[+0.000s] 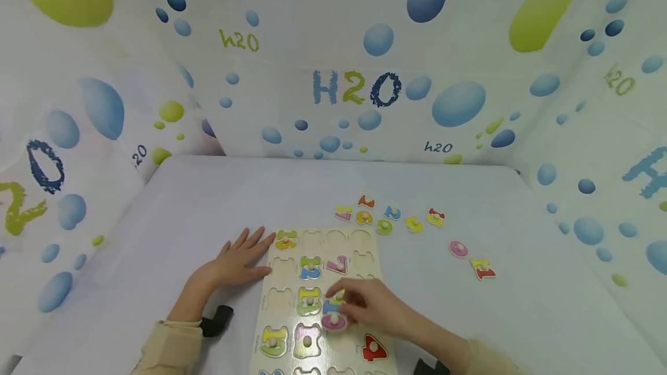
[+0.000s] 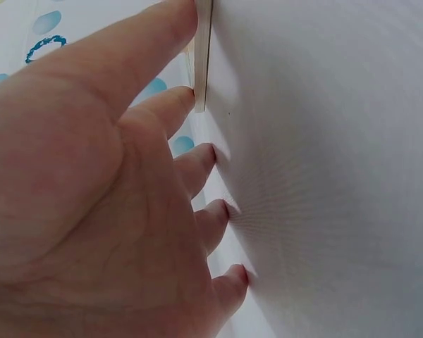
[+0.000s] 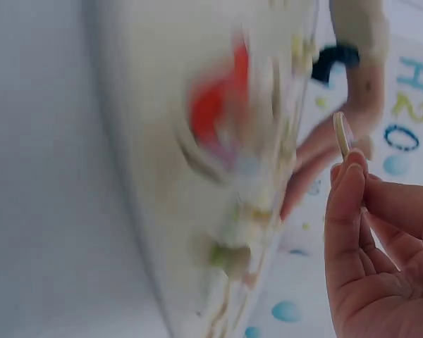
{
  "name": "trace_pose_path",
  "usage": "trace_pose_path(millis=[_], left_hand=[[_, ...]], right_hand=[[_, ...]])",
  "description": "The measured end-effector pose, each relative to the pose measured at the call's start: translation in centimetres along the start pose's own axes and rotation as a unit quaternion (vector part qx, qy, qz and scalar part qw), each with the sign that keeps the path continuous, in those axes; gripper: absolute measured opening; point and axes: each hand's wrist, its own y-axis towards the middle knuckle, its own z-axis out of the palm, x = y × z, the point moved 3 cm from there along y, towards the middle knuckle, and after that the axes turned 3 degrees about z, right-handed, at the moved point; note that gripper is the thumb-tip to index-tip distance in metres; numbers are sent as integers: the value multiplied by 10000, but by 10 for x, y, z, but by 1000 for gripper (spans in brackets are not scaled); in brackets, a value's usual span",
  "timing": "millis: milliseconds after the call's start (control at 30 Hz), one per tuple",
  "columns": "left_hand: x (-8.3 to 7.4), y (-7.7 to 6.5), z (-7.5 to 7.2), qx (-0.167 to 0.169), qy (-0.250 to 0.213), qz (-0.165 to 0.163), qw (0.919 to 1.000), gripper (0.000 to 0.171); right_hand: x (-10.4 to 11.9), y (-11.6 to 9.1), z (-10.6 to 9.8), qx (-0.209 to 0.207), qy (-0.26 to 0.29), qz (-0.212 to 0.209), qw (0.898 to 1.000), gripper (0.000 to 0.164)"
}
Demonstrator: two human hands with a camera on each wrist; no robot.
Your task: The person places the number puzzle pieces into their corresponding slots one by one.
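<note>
A wooden number puzzle board (image 1: 283, 305) lies on the table, with number pieces in some of its recesses. My left hand (image 1: 242, 260) rests beside the board's upper left edge, fingers spread; in the left wrist view its thumb and index fingertip touch the board's side (image 2: 203, 63). Above the board's middle, my right hand (image 1: 372, 305) pinches a blue and pink number piece (image 1: 333, 321) between thumb and fingers. The right wrist view shows that piece edge-on, raised above the board. A red 4 piece (image 1: 374, 348) sits in the board below the right hand.
Behind the board, several loose number pieces lie in a group, among them a green one (image 1: 384, 226) and a yellow 5 (image 1: 414, 224). Farther right are a pink 0 (image 1: 458, 249) and a yellow and red piece (image 1: 483, 269). A printed curtain (image 1: 292, 62) surrounds the white table.
</note>
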Motion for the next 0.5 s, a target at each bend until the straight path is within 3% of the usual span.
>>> trace_pose_path(millis=[133, 300, 400, 500], left_hand=[[0, -1, -2, -52, -45, 34, 10000, 71], [0, -1, -3, -48, -72, 58, 9999, 71], [0, 0, -2, -31, -31, 71, 10000, 71], [-1, 2, -2, -17, 24, 93, 10000, 71]], right_hand=[[4, -29, 22, 611, 152, -130, 9979, 20], [5, -40, 41, 1132, -12, 335, 9930, 14], [6, -42, 46, 1185, -708, 278, 9900, 10], [9, -45, 49, 1006, -1863, -272, 9770, 7]])
